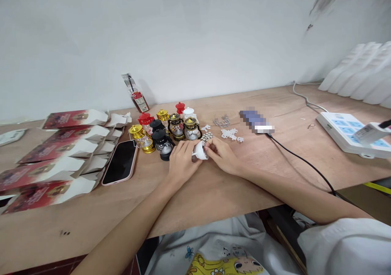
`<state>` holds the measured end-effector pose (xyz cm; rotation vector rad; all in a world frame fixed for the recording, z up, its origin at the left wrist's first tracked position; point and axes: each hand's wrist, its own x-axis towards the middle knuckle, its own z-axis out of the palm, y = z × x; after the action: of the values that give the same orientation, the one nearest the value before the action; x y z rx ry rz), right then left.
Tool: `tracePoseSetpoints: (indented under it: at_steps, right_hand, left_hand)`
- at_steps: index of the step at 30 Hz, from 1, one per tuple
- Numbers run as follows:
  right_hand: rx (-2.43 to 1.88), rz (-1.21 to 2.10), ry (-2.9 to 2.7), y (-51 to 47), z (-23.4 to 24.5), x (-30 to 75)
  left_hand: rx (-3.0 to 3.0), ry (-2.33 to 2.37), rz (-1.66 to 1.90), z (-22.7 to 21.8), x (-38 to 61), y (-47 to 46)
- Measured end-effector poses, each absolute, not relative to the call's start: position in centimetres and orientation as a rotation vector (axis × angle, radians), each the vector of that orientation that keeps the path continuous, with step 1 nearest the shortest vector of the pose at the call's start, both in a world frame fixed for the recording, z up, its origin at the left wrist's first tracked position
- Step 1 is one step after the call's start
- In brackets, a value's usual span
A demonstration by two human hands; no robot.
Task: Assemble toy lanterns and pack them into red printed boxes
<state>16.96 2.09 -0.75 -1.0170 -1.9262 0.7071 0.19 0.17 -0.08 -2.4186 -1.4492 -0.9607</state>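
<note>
Both my hands meet over the wooden table [214,193] on a small white lantern piece [200,150]. My left hand [182,159] has its fingers curled round the piece's left side. My right hand [222,155] pinches its right side with fingertips pressed together. Just behind them stands a cluster of miniature lanterns [166,130] in gold, black, red and white. A little pile of small round button cells [207,136] lies right by my right fingertips.
Several red-and-white open cartons [61,153] lie stacked at the left, beside a face-down phone [120,162]. Small white plastic parts [230,134] and metal hooks [222,121] lie behind my right hand. A black cable [302,161] runs toward a white power strip [348,132] at the right.
</note>
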Motion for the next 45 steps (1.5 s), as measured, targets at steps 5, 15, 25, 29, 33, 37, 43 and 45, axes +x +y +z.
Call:
tracePoseSetpoints:
  at_steps: [5,15,25,29,33,37,43,45]
  right_hand:
    - [-1.036,0.723,-1.934,1.89,-0.56,16.97]
    - [-1.046,0.720,-1.958,1.84,-0.54,17.02]
    - [-1.065,0.778,-1.955,1.95,-0.45,16.85]
    - [-1.060,0.839,-1.954,2.13,-0.62,16.86]
    - [-1.074,0.887,-1.949,2.28,-0.81,16.88]
    - [-1.072,0.896,-1.954,2.35,-0.87,16.89]
    - [-1.077,0.892,-1.959,2.38,-0.94,16.86]
    - [-1.082,0.888,-1.961,2.37,-0.95,16.85]
  left_hand:
    - [-2.423,-1.456,-0.940,-0.05,0.22,0.17]
    - [-2.423,-1.459,-0.894,0.01,0.25,0.20]
    - [-2.386,-1.422,-0.692,-0.20,0.28,0.27]
    - [-2.369,-1.375,-0.650,-0.18,0.24,0.26]
    - [-2.344,-1.356,-0.611,-0.15,0.19,0.20]
    - [-2.333,-1.344,-0.593,-0.13,0.14,0.22]
    - [-2.338,-1.340,-0.527,-0.10,0.14,0.32]
    - [-2.346,-1.343,-0.507,-0.10,0.13,0.32]
